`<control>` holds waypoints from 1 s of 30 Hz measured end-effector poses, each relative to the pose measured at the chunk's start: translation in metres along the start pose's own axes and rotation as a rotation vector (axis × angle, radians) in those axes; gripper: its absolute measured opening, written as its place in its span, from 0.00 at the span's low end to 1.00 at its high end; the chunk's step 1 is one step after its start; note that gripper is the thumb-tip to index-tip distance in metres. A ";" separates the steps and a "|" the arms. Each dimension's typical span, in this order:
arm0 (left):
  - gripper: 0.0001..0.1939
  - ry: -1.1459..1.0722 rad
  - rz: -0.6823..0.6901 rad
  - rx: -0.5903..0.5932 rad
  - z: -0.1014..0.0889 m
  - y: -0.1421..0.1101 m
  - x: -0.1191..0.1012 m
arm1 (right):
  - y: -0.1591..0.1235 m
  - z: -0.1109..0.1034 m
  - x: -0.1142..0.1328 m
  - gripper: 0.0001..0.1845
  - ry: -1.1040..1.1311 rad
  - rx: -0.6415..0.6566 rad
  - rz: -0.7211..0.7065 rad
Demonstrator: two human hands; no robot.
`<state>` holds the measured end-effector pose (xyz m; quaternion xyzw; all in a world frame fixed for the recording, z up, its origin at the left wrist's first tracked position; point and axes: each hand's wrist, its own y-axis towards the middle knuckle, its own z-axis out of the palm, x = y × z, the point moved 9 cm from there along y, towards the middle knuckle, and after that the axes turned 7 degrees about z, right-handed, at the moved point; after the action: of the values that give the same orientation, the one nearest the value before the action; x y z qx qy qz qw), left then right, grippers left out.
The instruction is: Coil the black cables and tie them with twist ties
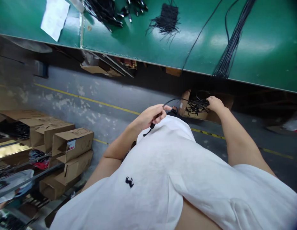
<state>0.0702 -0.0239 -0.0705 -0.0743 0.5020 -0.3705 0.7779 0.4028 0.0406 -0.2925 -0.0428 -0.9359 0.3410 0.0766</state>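
Observation:
My left hand [152, 116] is closed around a black cable [152, 125], held just in front of my white shirt. A thicker black piece of it sticks out below the fingers, with a thin end hanging under it. From the top of this hand the cable arcs right toward an open cardboard box [185, 101] under the bench edge. Tangled black cables [197, 105] fill the box. My right hand [215, 103] reaches over the box, its fingers pinched at the cables; the fingertips are partly hidden.
The green bench [139, 44] carries a bundle of long black wires [228, 57], a pile of short black ties [168, 19], black cables with plugs [102, 11] and a white paper [55, 19]. Cardboard boxes [73, 142] stand at the left on the floor.

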 end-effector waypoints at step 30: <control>0.19 0.071 0.041 0.046 -0.009 -0.013 0.000 | -0.164 -0.160 0.272 0.21 0.339 -0.035 -0.978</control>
<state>0.0560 -0.0308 -0.0683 -0.0331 0.5220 -0.3683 0.7686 0.1580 0.0522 -0.0347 0.3435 -0.8266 0.2380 0.3769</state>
